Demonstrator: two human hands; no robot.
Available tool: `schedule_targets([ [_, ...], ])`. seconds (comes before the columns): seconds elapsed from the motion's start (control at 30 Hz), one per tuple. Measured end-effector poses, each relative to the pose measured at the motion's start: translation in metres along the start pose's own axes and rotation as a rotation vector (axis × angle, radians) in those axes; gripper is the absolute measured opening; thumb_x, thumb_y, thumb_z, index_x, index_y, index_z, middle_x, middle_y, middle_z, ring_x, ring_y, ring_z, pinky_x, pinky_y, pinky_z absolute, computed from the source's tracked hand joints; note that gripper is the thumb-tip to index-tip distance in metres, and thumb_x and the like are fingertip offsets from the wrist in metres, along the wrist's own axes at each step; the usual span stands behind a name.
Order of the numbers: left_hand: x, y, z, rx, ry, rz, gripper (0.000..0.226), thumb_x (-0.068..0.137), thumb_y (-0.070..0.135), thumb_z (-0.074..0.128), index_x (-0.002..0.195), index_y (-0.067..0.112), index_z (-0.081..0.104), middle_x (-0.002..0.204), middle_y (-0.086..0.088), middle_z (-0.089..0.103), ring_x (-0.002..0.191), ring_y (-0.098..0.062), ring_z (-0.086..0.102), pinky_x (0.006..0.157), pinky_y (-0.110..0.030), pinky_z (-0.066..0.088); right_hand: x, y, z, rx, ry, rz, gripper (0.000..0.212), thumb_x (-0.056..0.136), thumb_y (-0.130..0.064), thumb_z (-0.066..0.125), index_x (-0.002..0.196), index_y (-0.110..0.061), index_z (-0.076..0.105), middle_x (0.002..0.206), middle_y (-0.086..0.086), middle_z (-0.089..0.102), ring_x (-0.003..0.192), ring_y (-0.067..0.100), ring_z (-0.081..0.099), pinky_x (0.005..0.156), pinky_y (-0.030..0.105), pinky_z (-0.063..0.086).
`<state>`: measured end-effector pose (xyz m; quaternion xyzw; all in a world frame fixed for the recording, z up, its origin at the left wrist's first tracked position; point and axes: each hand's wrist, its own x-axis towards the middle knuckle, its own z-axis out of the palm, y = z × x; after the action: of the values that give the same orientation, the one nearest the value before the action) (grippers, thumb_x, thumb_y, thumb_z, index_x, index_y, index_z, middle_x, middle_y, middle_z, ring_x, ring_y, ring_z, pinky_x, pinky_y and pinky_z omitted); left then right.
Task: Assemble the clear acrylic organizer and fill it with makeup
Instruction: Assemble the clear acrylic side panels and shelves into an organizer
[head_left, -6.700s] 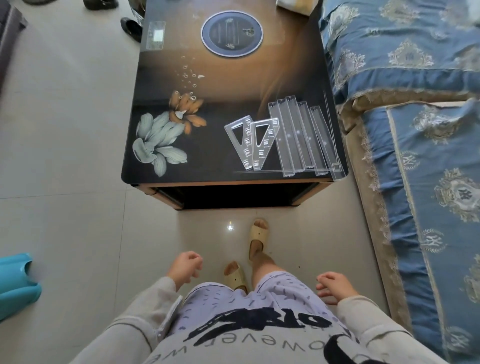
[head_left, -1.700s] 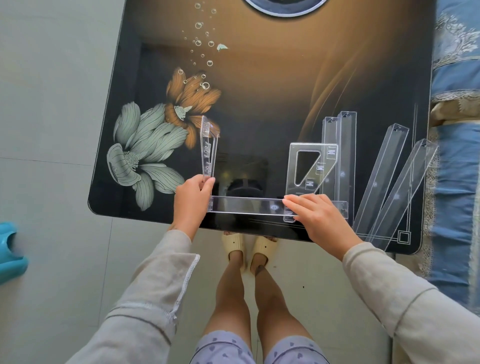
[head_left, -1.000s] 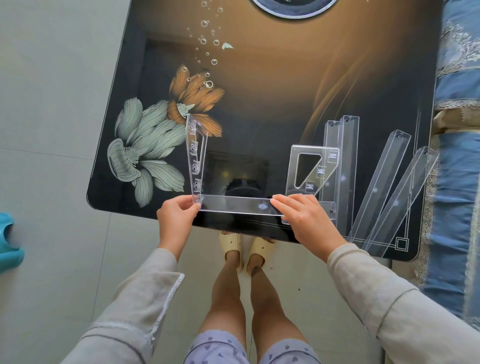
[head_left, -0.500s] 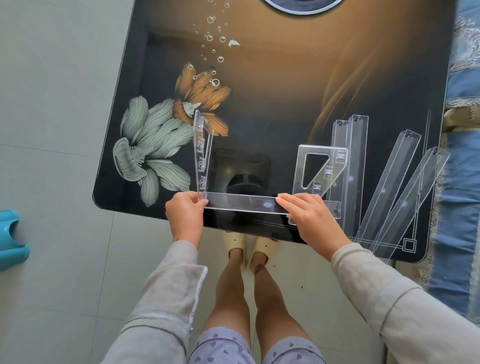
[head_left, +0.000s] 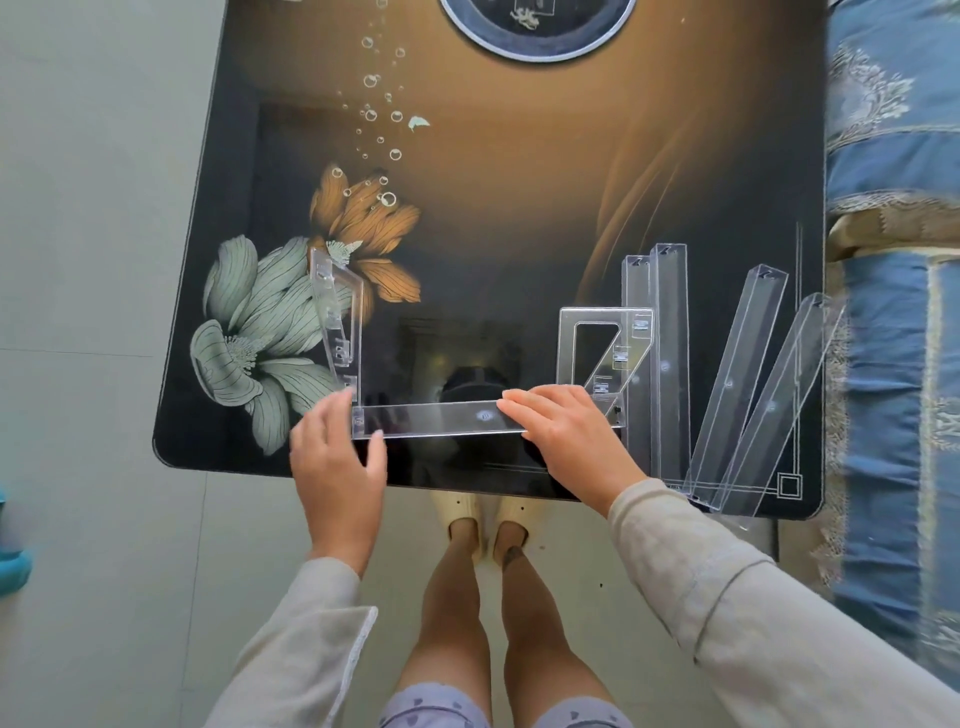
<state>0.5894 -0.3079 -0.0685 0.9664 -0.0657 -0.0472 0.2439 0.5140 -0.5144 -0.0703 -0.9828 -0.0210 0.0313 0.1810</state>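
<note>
We see the left hand (head_left: 336, 467) at the near-left corner of the clear acrylic strip (head_left: 441, 418). Its fingers are loose and spread and grip nothing. The thumb tip touches the strip's front edge and the fingertips sit just beside the foot of the upright side panel (head_left: 337, 322). The right hand (head_left: 571, 441) lies on the strip's right part with its fingers flat, straight and together, pressing down and not curled round it.

The strip lies crosswise near the front edge of the worktop (head_left: 519, 208). The upright panel stands on edge at its left end and meets it at the corner, but we cannot tell if the joint is fully seated. The second side panel (head_left: 567, 353) lies flat on the worktop just behind the right hand, and its near edge touches or overlaps the strip.

To the right are four more long clear pieces. Two straight ones (head_left: 670, 364) lie side by side, touching. Two tilted ones (head_left: 737, 384) lean rightward, with their near ends at the worktop's front-right corner.

The worktop is dark and glossy, with a flower print on the left and a round emblem at the far edge. A blue patterned bed cover (head_left: 883, 364) runs along the right side. A grey tile floor (head_left: 78, 208) is on the left, with a teal object (head_left: 10, 561) at the frame edge. Pale slippers (head_left: 462, 514) show below the worktop edge.
</note>
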Motion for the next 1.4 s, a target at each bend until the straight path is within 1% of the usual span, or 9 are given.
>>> schedule_targets([
  [0.13,-0.006,0.025,0.016,0.270,-0.193,0.517,0.058,0.052,0.014,0.085,0.107,0.007,0.067,0.109,-0.013,0.069,0.105,-0.034,0.064,0.098,-0.052,0.044,0.005,-0.006,0.000,0.043,-0.009,0.009,0.048,0.058,-0.004,0.085,0.103,-0.010,0.068,0.102,0.004,0.073,0.087,0.022,0.070,0.076,0.034,0.056],
  [0.4,0.010,0.051,0.044,0.103,-0.458,0.434,0.041,0.073,0.019,0.075,0.112,0.013,0.063,0.104,-0.004,0.070,0.106,-0.024,0.062,0.110,-0.046,0.031,0.007,-0.018,0.001,0.170,0.042,0.157,0.035,0.068,-0.006,0.078,0.101,-0.005,0.066,0.100,0.009,0.071,0.098,0.026,0.067,0.088,0.035,0.050],
  [0.57,0.010,0.034,0.033,0.132,-0.415,0.506,0.039,0.058,0.012,0.085,0.094,0.010,0.070,0.086,-0.005,0.073,0.085,-0.026,0.069,0.094,-0.049,0.046,-0.022,-0.022,-0.009,0.503,0.348,0.840,0.014,0.088,-0.008,0.056,0.099,-0.011,0.063,0.085,-0.004,0.063,0.084,0.014,0.061,0.080,0.027,0.052],
  [0.7,0.008,0.026,0.032,0.178,-0.420,0.496,0.038,0.057,0.011,0.086,0.092,0.011,0.070,0.085,-0.005,0.073,0.086,-0.027,0.069,0.095,-0.050,0.046,-0.032,-0.015,-0.003,0.719,0.280,1.320,0.017,0.089,-0.008,0.049,0.101,-0.005,0.060,0.061,-0.004,0.059,0.062,0.024,0.061,0.065,0.042,0.057],
  [0.77,0.008,0.025,0.033,0.181,-0.433,0.477,0.035,0.063,0.012,0.082,0.096,0.011,0.070,0.091,-0.006,0.072,0.093,-0.027,0.067,0.100,-0.049,0.042,-0.025,-0.010,0.001,0.809,0.221,1.418,0.024,0.090,-0.010,0.048,0.113,-0.006,0.054,0.070,0.007,0.064,0.050,0.017,0.056,0.048,0.031,0.056],
  [0.83,0.009,0.025,0.035,0.176,-0.448,0.456,0.033,0.071,0.014,0.077,0.103,0.012,0.068,0.099,-0.006,0.071,0.101,-0.027,0.064,0.105,-0.047,0.037,-0.015,-0.006,0.005,0.816,0.198,1.441,0.030,0.090,-0.015,0.050,0.120,-0.010,0.048,0.086,0.015,0.066,0.050,0.016,0.056,0.039,0.023,0.052],
  [0.93,0.009,0.027,0.037,0.185,-0.440,0.460,0.034,0.073,0.015,0.075,0.106,0.012,0.067,0.102,-0.007,0.070,0.104,-0.028,0.062,0.107,-0.048,0.035,-0.005,0.001,0.011,0.745,0.193,1.451,0.028,0.090,-0.020,0.053,0.116,-0.008,0.050,0.098,0.018,0.066,0.079,0.028,0.061,0.073,0.037,0.055],
  [1.13,0.004,0.041,0.044,0.176,-0.454,0.535,0.043,0.067,0.020,0.080,0.108,0.014,0.067,0.098,-0.004,0.072,0.100,-0.026,0.065,0.103,-0.050,0.039,-0.010,0.003,0.012,0.726,0.251,1.414,0.017,0.086,-0.017,0.061,0.096,-0.005,0.063,0.075,0.005,0.061,0.082,0.022,0.055,0.078,0.029,0.044],
  [1.4,0.001,0.052,0.052,0.095,-0.451,0.586,0.043,0.062,0.014,0.083,0.104,0.014,0.070,0.091,-0.003,0.074,0.087,-0.023,0.069,0.099,-0.049,0.043,-0.026,0.003,0.002,0.750,0.281,1.175,0.010,0.087,-0.009,0.058,0.078,-0.012,0.060,0.068,0.007,0.061,0.053,0.009,0.057,0.047,0.010,0.053],
])
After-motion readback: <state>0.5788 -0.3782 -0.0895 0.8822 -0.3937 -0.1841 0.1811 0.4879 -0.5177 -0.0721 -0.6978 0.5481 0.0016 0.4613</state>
